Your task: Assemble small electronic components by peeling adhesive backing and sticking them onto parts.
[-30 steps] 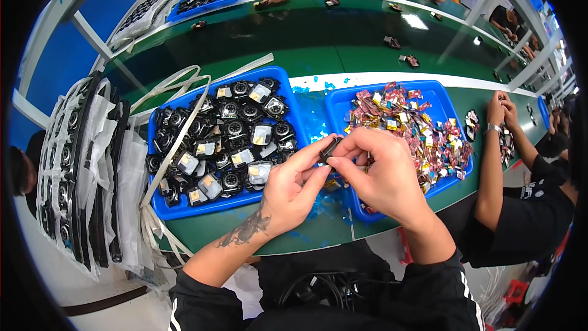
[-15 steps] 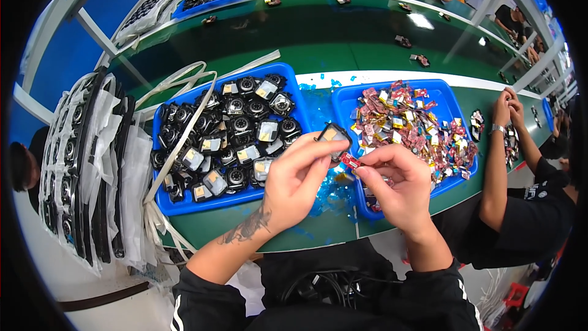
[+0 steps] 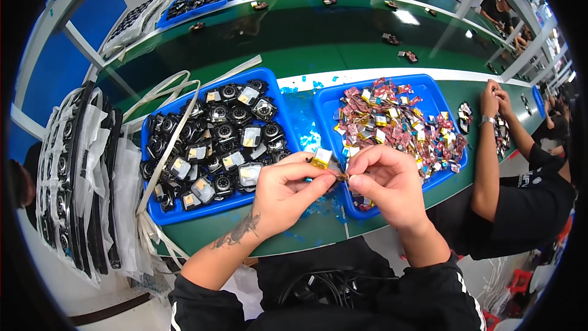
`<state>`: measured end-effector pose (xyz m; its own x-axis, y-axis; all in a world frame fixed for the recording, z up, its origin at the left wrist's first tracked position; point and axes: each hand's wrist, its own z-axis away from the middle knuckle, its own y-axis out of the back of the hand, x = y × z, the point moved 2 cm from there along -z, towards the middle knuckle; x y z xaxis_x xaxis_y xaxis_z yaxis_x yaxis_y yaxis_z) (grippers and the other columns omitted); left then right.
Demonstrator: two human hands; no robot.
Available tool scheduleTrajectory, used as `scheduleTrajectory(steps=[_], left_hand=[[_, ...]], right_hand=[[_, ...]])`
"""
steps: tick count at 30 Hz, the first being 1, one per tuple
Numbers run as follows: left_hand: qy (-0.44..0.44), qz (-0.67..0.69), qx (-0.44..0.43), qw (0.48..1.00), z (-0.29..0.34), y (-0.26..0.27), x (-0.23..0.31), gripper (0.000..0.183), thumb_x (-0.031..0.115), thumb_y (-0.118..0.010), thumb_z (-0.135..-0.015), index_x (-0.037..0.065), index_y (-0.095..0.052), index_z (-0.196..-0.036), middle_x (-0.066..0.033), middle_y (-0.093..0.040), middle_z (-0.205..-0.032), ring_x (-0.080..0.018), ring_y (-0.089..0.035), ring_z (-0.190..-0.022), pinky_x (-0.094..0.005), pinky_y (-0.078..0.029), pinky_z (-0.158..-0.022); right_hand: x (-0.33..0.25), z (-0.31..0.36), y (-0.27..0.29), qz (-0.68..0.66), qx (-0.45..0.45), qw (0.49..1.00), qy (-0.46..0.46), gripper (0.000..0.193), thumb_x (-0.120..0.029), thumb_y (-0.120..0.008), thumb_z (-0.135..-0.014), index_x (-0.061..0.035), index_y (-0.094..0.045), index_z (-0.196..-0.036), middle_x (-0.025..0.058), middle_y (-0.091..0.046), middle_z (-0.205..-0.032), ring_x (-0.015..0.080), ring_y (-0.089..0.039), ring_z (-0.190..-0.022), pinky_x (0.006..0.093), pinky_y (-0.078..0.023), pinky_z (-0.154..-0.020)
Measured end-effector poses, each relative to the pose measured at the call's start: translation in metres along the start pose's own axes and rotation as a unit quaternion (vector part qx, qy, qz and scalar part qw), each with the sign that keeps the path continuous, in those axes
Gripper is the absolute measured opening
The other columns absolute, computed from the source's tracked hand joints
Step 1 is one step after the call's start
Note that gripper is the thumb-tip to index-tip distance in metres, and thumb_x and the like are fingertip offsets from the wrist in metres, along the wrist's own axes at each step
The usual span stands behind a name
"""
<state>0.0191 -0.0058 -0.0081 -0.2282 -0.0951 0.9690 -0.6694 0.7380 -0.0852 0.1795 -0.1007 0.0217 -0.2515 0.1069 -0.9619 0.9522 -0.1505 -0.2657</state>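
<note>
Just above the front table edge, between the two blue bins, my hands meet over a small watch assembly. My left hand (image 3: 288, 190) is closed, thumb and forefinger pinching a black watch case, which is mostly hidden by the fingers. Over that forefinger stands a small silver-and-yellow battery (image 3: 321, 158). My right hand (image 3: 392, 187) is closed too, its fingertips pinching a small circuit board against the case; the board is nearly covered. Left of my hands, a blue bin (image 3: 153, 208) holds many black watch cases (image 3: 223, 182). The right blue bin (image 3: 452, 107) holds reddish circuit boards with batteries (image 3: 392, 116).
White strapping (image 3: 174, 159) lies across the left bin. Stacked trays with white wrapping (image 3: 79, 171) stand at far left. Blue film scraps (image 3: 306, 129) lie between the bins. Beyond, a green conveyor (image 3: 294, 37) carries several assemblies. A co-worker's arms (image 3: 490, 147) reach in at right.
The red board in my right hand has come against the case and is now mostly covered. A battery now shows above my left forefinger. The bins have shifted slightly left in view.
</note>
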Motion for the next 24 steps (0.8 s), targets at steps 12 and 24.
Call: scheduleTrajectory(steps=[12, 24], left_hand=[[0.053, 0.079, 0.009, 0.995, -0.002, -0.002, 0.0, 0.043, -0.009, -0.062, -0.086, -0.002, -0.046, -0.125, -0.0121, -0.061, -0.111, -0.0154, -0.063, -0.101, -0.0276, -0.053, -0.088], [0.049, 0.069, 0.035, 0.996, 0.0, -0.007, 0.0, 0.04, -0.009, -0.059, -0.088, 0.002, -0.04, -0.121, -0.0137, -0.062, -0.112, -0.0154, -0.064, -0.101, -0.0285, -0.054, -0.087]], right_hand=[[0.002, -0.008, -0.005, 0.224, 0.101, 0.966, 0.078, 0.026, 0.002, -0.074, -0.08, -0.0013, -0.054, -0.095, 0.0039, -0.062, -0.084, 0.007, -0.061, -0.076, 0.02, -0.05, -0.066], [0.014, -0.011, -0.005, 0.322, 0.124, 0.931, 0.121, 0.032, 0.001, -0.077, -0.077, -0.002, -0.054, -0.099, 0.0039, -0.061, -0.083, 0.0095, -0.061, -0.075, 0.0229, -0.051, -0.065]])
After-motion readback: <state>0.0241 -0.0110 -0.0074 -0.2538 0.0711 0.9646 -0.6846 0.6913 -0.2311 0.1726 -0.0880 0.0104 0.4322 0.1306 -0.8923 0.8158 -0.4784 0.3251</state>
